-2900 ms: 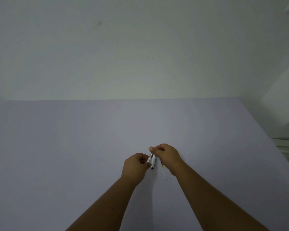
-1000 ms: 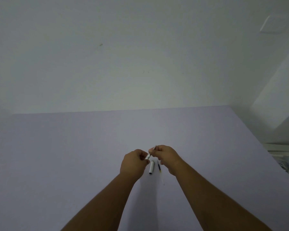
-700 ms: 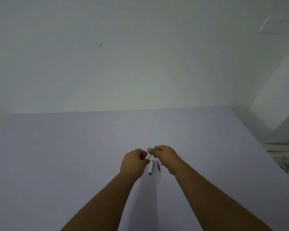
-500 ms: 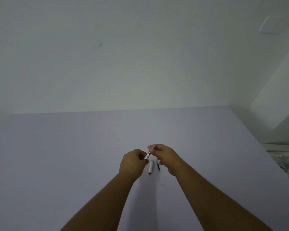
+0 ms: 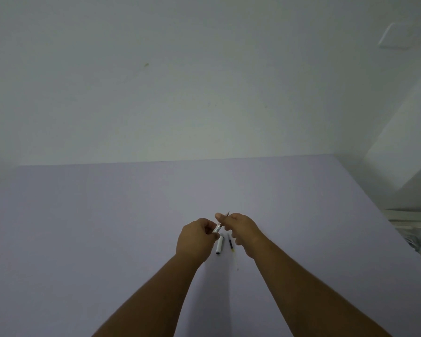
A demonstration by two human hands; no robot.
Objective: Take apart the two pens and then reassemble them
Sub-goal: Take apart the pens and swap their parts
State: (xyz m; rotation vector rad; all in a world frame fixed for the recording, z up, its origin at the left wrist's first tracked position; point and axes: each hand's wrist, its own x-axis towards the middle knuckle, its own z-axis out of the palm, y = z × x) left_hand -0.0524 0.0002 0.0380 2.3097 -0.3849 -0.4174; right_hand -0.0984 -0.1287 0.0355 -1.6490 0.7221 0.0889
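Plain pale wall behind; lavender matte desk (image 5: 107,227) carrying loose pen parts. Item one: slim white pen body with dark tip (image 5: 219,223), held above the desk, left hand (image 5: 196,238) and right hand (image 5: 241,229) each with fingers clamped on one end, apparently to pull or twist it apart. Item two: one white cylindrical cap (image 5: 219,244), lying just near of the hands. Item three: one thin dark refill with yellowish end (image 5: 230,242), beside the cap, right. Both seemingly parked within reach for reassembly.

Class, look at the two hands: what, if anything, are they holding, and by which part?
Both hold one pen: the left hand grips its white lower end, the right hand pinches the upper part near the tip.
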